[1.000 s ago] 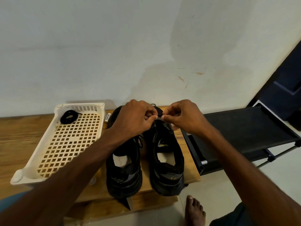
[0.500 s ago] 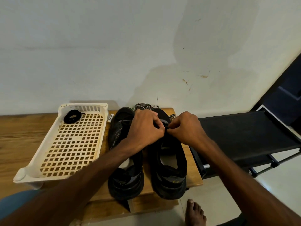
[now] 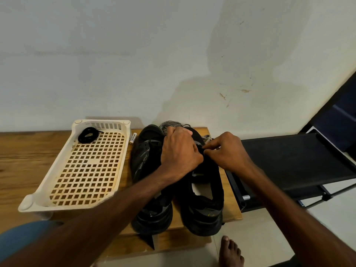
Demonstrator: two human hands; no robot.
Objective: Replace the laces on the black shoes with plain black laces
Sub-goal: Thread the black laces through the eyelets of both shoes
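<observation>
Two black shoes stand side by side on the wooden table point(image 3: 28, 158), heels toward me: the left shoe point(image 3: 148, 166) and the right shoe point(image 3: 204, 201). My left hand point(image 3: 181, 153) and my right hand point(image 3: 227, 151) meet over the right shoe's lacing area, fingers curled, pinching a plain black lace point(image 3: 202, 150) between them. Black-and-white patterned laces point(image 3: 173, 125) lie in a heap behind the shoes' toes. A coiled plain black lace point(image 3: 88, 134) lies in the far corner of the white basket point(image 3: 63, 164).
A small white tube point(image 3: 133, 137) lies between the basket and the left shoe. A black rack point(image 3: 289, 162) stands right of the table. The wall rises just behind. My bare foot point(image 3: 230, 251) is on the floor below the table edge.
Both hands have moved down the right shoe from its toe toward the tongue, still pinching the lace. The patterned laces behind the shoes have come into sight.
</observation>
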